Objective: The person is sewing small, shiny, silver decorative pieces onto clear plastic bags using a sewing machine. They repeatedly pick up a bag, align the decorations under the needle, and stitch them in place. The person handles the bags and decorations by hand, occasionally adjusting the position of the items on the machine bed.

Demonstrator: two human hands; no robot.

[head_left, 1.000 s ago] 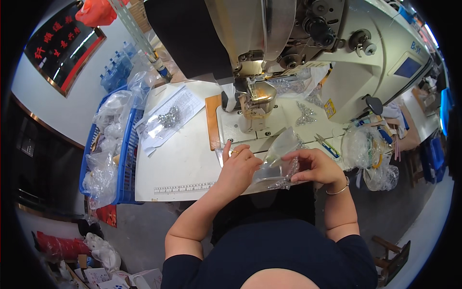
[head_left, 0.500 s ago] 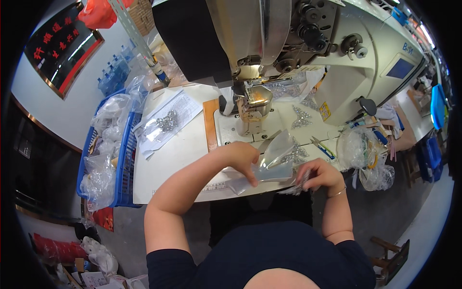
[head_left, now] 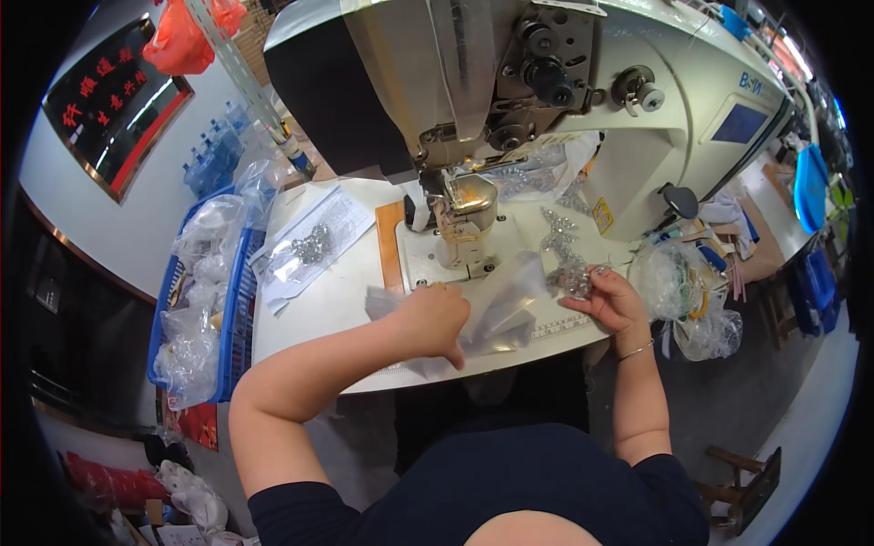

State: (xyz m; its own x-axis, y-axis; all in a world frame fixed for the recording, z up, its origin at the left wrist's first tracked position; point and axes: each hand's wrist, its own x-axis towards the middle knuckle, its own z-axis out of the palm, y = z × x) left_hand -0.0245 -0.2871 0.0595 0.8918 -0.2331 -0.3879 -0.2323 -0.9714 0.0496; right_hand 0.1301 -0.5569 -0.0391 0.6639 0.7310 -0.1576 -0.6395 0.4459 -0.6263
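Observation:
A clear plastic sheet (head_left: 503, 318) lies at the table's front edge, below the sewing machine's needle area. My left hand (head_left: 435, 318) is curled over it, thumb pointing down toward the edge, and appears to grip it; the fingertips are partly hidden. Farther right, my right hand (head_left: 614, 300) pinches a sparkling silver rhinestone applique (head_left: 574, 278) between thumb and fingers, just above the tabletop. Another rhinestone applique (head_left: 557, 232) lies flat just beyond it. The sewing machine (head_left: 469, 205) stands over the middle of the table, its needle area behind my left hand.
On the left, a rhinestone piece (head_left: 314, 244) rests on plastic and a paper sheet (head_left: 341, 223). A blue basket (head_left: 238, 309) of plastic bags stands beside the table. Clear bags (head_left: 669, 282) crowd the right side. A ruler strip (head_left: 564, 323) follows the front edge.
My left hand has shifted left with the plastic sheet. My right hand has lifted its rhinestone applique from the front edge to farther over the table. The whole view has shifted slightly.

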